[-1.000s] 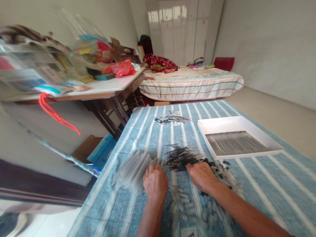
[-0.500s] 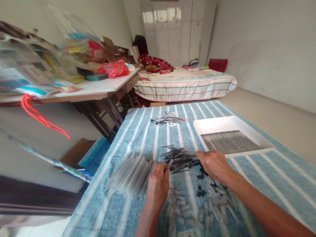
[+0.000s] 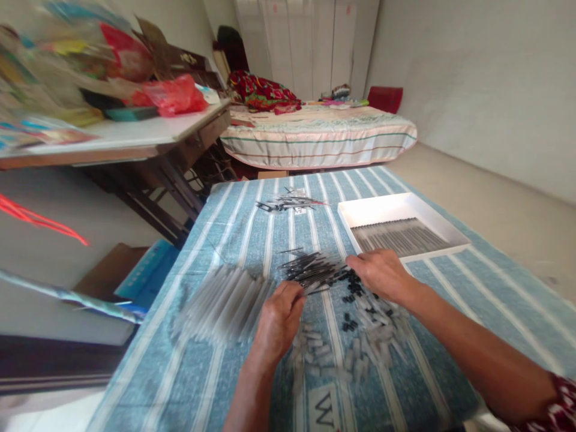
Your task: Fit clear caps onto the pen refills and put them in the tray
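Observation:
My left hand [image 3: 279, 315] is closed in a pinch at the near left edge of a heap of thin black pen refills [image 3: 315, 270]. What its fingertips hold, if anything, is hidden. Left of it lies a row of translucent grey pen barrels [image 3: 220, 306]. My right hand [image 3: 382, 275] pinches at the heap's right end, just above small black plugs [image 3: 352, 291]; any small part in its fingers is too small to make out. Clear pen caps [image 3: 378, 336] are scattered below my right hand, and short translucent pieces [image 3: 315, 345] lie between the hands.
A white box [image 3: 396, 207] with a row of dark-tipped pens [image 3: 398, 237] stands at the right. Several loose refills [image 3: 292, 203] lie farther back on the striped tablecloth [image 3: 189, 372]. A cluttered desk [image 3: 180, 135] is at the left, a bed [image 3: 319, 141] beyond.
My right hand has moved up and away from the middle of the refills to their right end. My left hand has shifted from the barrels towards the refills. The camera view has turned rightward.

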Demonstrator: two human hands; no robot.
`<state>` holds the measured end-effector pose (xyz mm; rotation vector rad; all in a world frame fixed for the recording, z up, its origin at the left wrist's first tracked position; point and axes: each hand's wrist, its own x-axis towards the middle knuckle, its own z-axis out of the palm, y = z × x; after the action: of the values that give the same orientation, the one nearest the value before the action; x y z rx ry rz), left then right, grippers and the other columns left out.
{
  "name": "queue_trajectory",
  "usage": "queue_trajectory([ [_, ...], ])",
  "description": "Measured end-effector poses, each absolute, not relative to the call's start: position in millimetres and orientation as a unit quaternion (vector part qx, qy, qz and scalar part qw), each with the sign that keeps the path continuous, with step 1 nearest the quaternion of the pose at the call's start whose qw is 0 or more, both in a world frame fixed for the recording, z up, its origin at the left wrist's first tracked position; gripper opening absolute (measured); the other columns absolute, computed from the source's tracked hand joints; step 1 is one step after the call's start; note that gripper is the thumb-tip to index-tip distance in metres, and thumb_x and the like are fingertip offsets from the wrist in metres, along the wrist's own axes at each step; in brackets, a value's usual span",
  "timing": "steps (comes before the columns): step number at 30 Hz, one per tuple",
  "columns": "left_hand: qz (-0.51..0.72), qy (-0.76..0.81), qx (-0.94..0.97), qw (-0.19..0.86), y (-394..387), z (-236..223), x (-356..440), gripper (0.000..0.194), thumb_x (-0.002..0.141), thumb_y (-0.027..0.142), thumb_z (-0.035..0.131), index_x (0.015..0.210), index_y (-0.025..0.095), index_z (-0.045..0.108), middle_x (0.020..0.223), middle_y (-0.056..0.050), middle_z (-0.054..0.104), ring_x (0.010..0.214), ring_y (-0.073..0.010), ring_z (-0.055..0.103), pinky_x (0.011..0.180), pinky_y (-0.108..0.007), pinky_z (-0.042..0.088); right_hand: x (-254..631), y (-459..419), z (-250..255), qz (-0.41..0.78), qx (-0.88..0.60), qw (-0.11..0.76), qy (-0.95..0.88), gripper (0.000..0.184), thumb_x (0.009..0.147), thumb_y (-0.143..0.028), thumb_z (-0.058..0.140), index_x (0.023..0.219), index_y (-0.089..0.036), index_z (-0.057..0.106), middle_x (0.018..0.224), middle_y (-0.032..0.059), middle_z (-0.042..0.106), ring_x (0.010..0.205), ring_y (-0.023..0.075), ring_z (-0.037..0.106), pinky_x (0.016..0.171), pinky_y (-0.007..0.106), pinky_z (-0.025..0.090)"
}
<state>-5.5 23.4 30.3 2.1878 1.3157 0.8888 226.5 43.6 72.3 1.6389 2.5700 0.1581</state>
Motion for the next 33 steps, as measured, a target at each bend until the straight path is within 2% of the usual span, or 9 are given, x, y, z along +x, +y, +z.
queue_trajectory([
  [7, 0.306, 0.454, 0.776, 0.314, 19.8, 35.3, 2.8, 0.011, 0.081, 0.017, 0.048, 0.078, 0.018, 0.058, 0.077, -0.001, 0.058, 0.072, -0.0135, 0.055, 0.066, -0.025, 0.043, 222.4, 37.4, 78.1, 0.048, 0.483, 0.021, 0.874, 0.020, 0.086, -0.014, 0.040, 0.091, -0.016, 0.059, 0.072, 0.0064, 0.065, 0.067, 0.0170, 0.057, 0.058, 0.025, 0.030],
  [10, 0.324, 0.457, 0.751, 0.350, 18.6, 32.6, 6.7, 0.008, 0.080, 0.018, 0.051, 0.078, 0.018, 0.059, 0.076, -0.001, 0.058, 0.072, -0.0138, 0.056, 0.066, -0.025, 0.043, 213.1, 29.3, 78.8, 0.036, 0.446, -0.025, 0.894, 0.020, 0.086, -0.013, 0.040, 0.089, -0.016, 0.059, 0.068, 0.0054, 0.064, 0.064, 0.0158, 0.056, 0.059, 0.026, 0.030],
  [12, 0.353, 0.462, 0.716, 0.385, 18.3, 29.6, 7.6, 0.007, 0.078, 0.020, 0.054, 0.081, 0.018, 0.060, 0.078, -0.001, 0.059, 0.074, -0.0145, 0.056, 0.067, -0.025, 0.044, 209.9, 23.4, 77.8, 0.025, 0.429, -0.071, 0.900, 0.022, 0.086, -0.014, 0.039, 0.095, -0.016, 0.059, 0.069, 0.0042, 0.064, 0.065, 0.0154, 0.056, 0.060, 0.026, 0.031],
  [15, 0.417, 0.473, 0.636, 0.445, 18.0, 27.5, 6.9, 0.013, 0.075, 0.023, 0.060, 0.086, 0.017, 0.061, 0.079, -0.002, 0.060, 0.070, -0.0139, 0.056, 0.061, -0.024, 0.045, 210.5, 15.3, 72.7, 0.001, 0.451, -0.109, 0.886, 0.024, 0.088, -0.017, 0.038, 0.100, -0.017, 0.058, 0.072, 0.0037, 0.065, 0.066, 0.0147, 0.057, 0.061, 0.025, 0.031],
  [19, 0.477, 0.476, 0.554, 0.489, 16.4, 32.6, 6.9, 0.018, 0.070, 0.025, 0.065, 0.085, 0.015, 0.064, 0.072, -0.001, 0.060, 0.062, -0.0116, 0.053, 0.056, -0.022, 0.044, 212.5, 5.7, 60.6, -0.066, 0.480, -0.017, 0.874, 0.025, 0.089, -0.023, 0.038, 0.081, -0.018, 0.062, 0.070, 0.0047, 0.067, 0.063, 0.0154, 0.060, 0.058, 0.024, 0.032],
  [23, 0.490, 0.473, 0.528, 0.507, 13.4, 38.1, 10.2, 0.020, 0.069, 0.025, 0.065, 0.087, 0.015, 0.064, 0.068, 0.000, 0.062, 0.059, -0.0112, 0.053, 0.055, -0.021, 0.044, 206.0, -2.7, 49.0, -0.100, 0.474, 0.077, 0.872, 0.022, 0.086, -0.024, 0.043, 0.079, -0.017, 0.063, 0.072, 0.0081, 0.069, 0.065, 0.0199, 0.064, 0.057, 0.025, 0.036],
  [29, 0.468, 0.482, 0.534, 0.513, 12.5, 37.9, 12.7, 0.021, 0.068, 0.025, 0.066, 0.086, 0.015, 0.065, 0.068, 0.000, 0.062, 0.057, -0.0110, 0.052, 0.053, -0.021, 0.043, 189.2, -8.1, 39.4, -0.081, 0.475, 0.102, 0.870, 0.022, 0.082, -0.021, 0.046, 0.075, -0.014, 0.065, 0.069, 0.0135, 0.069, 0.066, 0.0255, 0.066, 0.057, 0.028, 0.040],
  [33, 0.451, 0.483, 0.545, 0.516, 12.4, 37.8, 12.1, 0.018, 0.068, 0.025, 0.065, 0.083, 0.015, 0.066, 0.063, 0.001, 0.059, 0.054, -0.0107, 0.050, 0.050, -0.021, 0.042, 188.8, -5.1, 36.5, -0.128, 0.479, 0.078, 0.865, 0.022, 0.080, -0.019, 0.047, 0.071, -0.015, 0.065, 0.069, 0.0115, 0.069, 0.066, 0.0226, 0.065, 0.058, 0.027, 0.039],
])
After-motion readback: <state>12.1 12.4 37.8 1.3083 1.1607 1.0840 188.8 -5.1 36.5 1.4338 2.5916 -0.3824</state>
